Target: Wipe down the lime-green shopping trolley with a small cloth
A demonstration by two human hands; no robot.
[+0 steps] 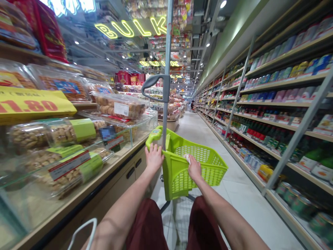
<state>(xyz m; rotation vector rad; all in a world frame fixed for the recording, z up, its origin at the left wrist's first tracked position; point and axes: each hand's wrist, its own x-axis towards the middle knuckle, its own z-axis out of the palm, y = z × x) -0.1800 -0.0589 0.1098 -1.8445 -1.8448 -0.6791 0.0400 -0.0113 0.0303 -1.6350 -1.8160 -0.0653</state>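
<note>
We rest our left hand (154, 158), its fingers spread and not closed, at the near left corner of the lime-green shopping trolley (178, 180), which stands in the aisle (184, 126). Our right hand (195, 168) is closed on a small white cloth (186, 158) at the trolley's near edge. Beside the left hand rises a grey pole (165, 121). Leftward, boxed cookies (111, 104) lie on the counter (117, 187); rightward, we see stocked shelves (273, 103).

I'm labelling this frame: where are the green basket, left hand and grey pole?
Green basket (180, 177): head view, near side wall.
Left hand (154, 156): head view, on its back.
Grey pole (169, 45): head view, its upper shaft.
</note>
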